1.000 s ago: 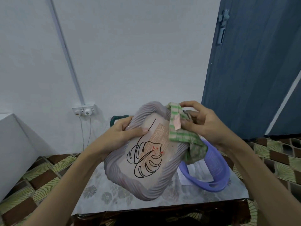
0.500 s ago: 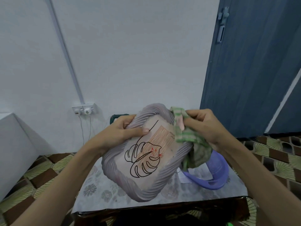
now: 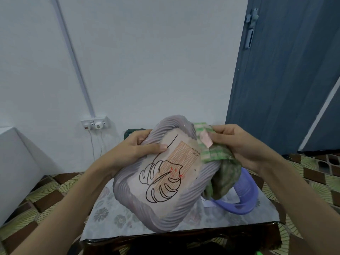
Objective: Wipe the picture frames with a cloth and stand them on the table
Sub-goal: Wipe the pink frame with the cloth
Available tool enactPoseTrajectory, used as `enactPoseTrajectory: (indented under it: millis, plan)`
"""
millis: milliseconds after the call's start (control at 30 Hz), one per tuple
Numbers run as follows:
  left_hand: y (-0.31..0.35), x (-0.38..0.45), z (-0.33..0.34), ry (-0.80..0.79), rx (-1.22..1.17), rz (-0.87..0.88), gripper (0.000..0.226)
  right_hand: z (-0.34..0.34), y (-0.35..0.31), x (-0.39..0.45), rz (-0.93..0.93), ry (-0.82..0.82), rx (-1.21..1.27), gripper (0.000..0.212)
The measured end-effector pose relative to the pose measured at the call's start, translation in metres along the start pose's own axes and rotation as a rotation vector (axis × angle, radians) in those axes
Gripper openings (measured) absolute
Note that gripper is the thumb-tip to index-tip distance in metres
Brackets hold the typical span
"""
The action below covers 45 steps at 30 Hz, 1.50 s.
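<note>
While my left hand grips the upper left edge of the grey ribbed picture frame, thumb laid flat across its face and fingers curled behind the rim, the frame sits tilted at centre of view, held above the table and not touching it as far as I can tell. Frame insert: beige card with a black line drawing of a leaf over an orange-striped rectangle, small red marks near the middle. My right hand, right of centre, is clamped on a green-and-white checked cloth, fingers curled round the bunched fabric; the cloth is pressed against the frame's upper right corner. A pale pink tag on the cloth shows just left of my fingertips. The rest of the cloth hangs down, darker and crumpled, along the frame's right side. Below it, lower right of centre, a blue-violet plastic basket rests on the small table covered with a pale floral sheet; some white paper lies inside the basket, partly hidden by the cloth. Behind my left hand, a dark green object is mostly hidden, identity unclear. Upper background: white wall with a white socket block at centre left, cables hanging down; dark blue door at right. Floor: brown and green patterned tiles.
</note>
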<state>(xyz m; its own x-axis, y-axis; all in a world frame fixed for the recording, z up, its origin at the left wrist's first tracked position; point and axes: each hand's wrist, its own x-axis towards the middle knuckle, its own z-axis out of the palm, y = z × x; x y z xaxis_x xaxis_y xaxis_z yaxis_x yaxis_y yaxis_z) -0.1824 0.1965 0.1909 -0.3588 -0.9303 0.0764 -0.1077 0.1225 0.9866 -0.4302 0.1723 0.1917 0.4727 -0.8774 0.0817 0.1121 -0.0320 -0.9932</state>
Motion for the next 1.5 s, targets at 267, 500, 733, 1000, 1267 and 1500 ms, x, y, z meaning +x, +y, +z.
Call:
enactPoseTrajectory:
  millis: [267, 500, 733, 1000, 1267, 1500]
  plan:
    - [0.002, -0.004, -0.003, 0.001, 0.028, -0.014, 0.030, 0.013, -0.005, -0.005, -0.186, 0.088, -0.423, 0.020]
    - [0.003, -0.001, 0.001, 0.018, 0.059, -0.004, 0.028, 0.023, 0.004, 0.000, -0.351, 0.264, -0.497, 0.036]
    - [0.003, -0.008, -0.001, -0.059, 0.105, -0.020, 0.026, 0.014, 0.004, -0.010, -0.231, 0.090, -0.513, 0.037]
    - [0.009, -0.004, 0.000, -0.048, 0.107, 0.006, 0.010, 0.018, 0.003, -0.007, -0.292, 0.175, -0.485, 0.035]
    - [0.009, -0.002, 0.006, -0.047, 0.179, -0.012, 0.022, 0.021, 0.016, -0.005, -0.346, 0.307, -0.512, 0.048]
    - [0.008, -0.005, 0.003, -0.062, 0.143, -0.003, 0.015, 0.012, 0.018, -0.007, -0.286, 0.161, -0.397, 0.068]
